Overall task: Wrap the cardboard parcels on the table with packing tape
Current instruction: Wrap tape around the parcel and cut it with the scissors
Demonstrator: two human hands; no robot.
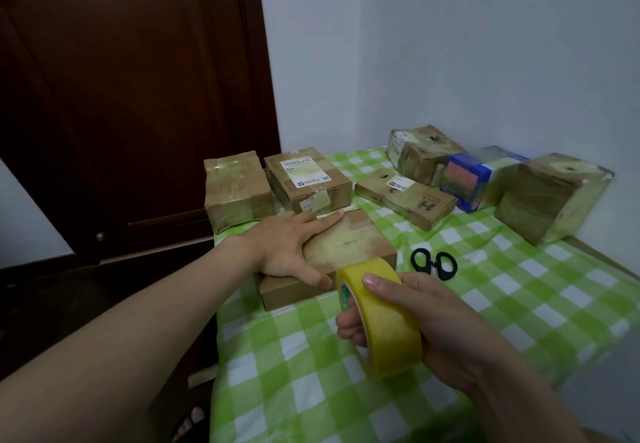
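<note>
A flat cardboard parcel [349,248] lies near the table's left front, its top shiny with tape. My left hand [287,245] rests flat on its left part, fingers straight and thumb down the near side. My right hand [426,318] grips a yellow roll of packing tape [384,318] just in front of the parcel's right near corner, with fingers through the core and thumb on top. The roll's upper edge meets the parcel's front edge.
Black-handled scissors [433,264] lie right of the parcel. Several other taped parcels stand behind: two at the back left [235,189] [308,179], a flat one [405,198], a blue box [481,176] and two brown boxes [420,153] [550,196]. The green checked tablecloth [346,390] covers the table; a dark door [131,96] stands left.
</note>
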